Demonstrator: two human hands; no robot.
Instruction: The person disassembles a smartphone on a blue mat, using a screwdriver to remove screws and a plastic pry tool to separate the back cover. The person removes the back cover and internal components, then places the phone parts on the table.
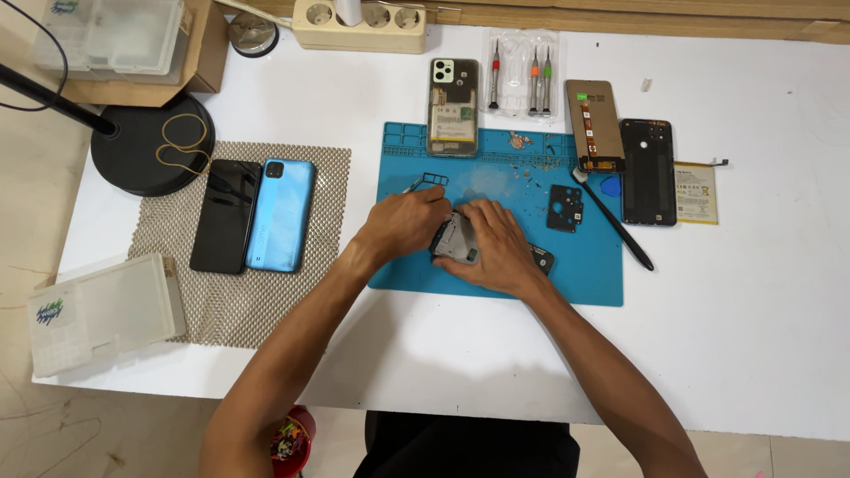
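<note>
Both my hands meet over an opened phone frame [456, 237] lying on the blue repair mat [584, 274]. My left hand [407, 221] pinches at the frame's upper left edge, with a thin metal tool tip showing near its fingers. My right hand [491, 248] covers the frame from the right and presses it down. A dark end of the phone [542, 259] sticks out past my right wrist. Most of the frame is hidden under my fingers.
On the mat lie another opened phone [452, 107], a black inner plate [565, 208], a black spudger [620, 223] and a blue pick [611, 186]. A screen part [594, 125], back cover [647, 172], battery [696, 192] and screwdrivers [522, 75] lie to the right. Two phones [257, 215] rest on a mesh pad.
</note>
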